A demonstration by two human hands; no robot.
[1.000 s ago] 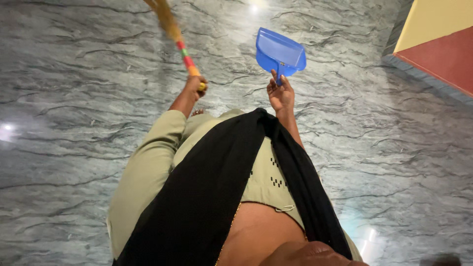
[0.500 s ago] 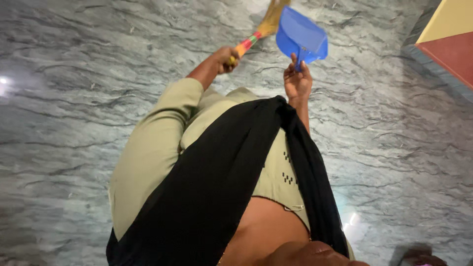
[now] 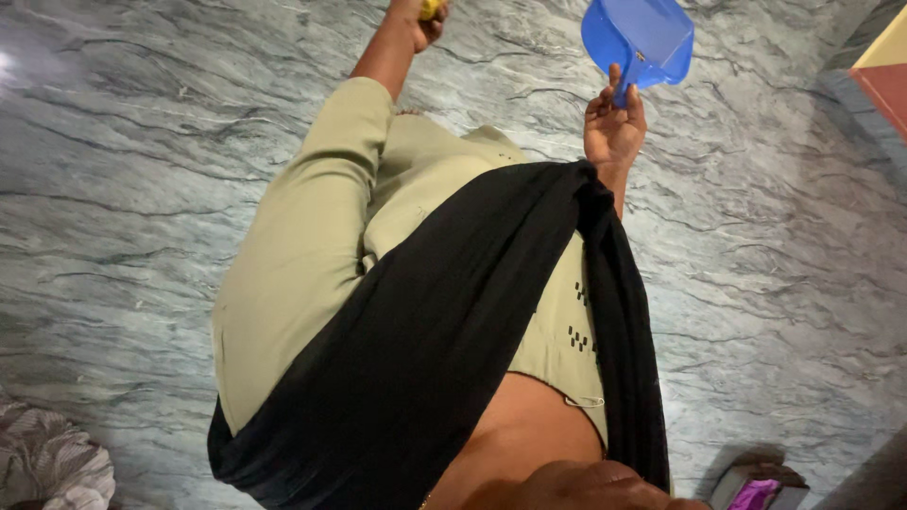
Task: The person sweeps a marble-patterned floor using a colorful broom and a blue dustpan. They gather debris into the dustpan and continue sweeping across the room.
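- Floor (image 3: pixel 142 189): polished grey-green marble with dark wavy veins. It fills nearly the whole head view. A bright light reflection sits at the 10 o'clock corner.
- Wall base (image 3: pixel 883 80): at 2 o'clock a band of red and yellow surface meets the floor behind a grey border strip.
- Right hand (image 3: pixel 614 123): raised at 1 o'clock, palm toward the camera. The fingers (image 3: pixel 600 104) are curled around the handle of a blue plastic dustpan (image 3: pixel 642 38).
- Dustpan position: at 1 o'clock near the top edge, directly above the right hand. The open scoop faces away from the body. From this view it cannot be told whether the pan touches the floor or is held above it.
- Left hand (image 3: pixel 419 19): at 12 o'clock, cut by the top edge. The fingers are closed around a yellow handle end (image 3: pixel 430 8). The rest of that tool lies outside the frame.
- The two hands are well apart, the left at 12 o'clock, the right at 1 o'clock.
- Clothing: an olive-green sleeve (image 3: pixel 302 236) runs from the centre up to the left forearm. A black cloth (image 3: pixel 425 359) drapes diagonally across the torso from 7 o'clock to 1 o'clock, ending just below the right wrist.
- Patterned fabric (image 3: pixel 52 467): a grey and white bundle lies on the floor at 8 o'clock.
- Small object (image 3: pixel 756 491): at 5 o'clock, near the bottom edge, a grey and purple item rests on the floor; its kind cannot be told.
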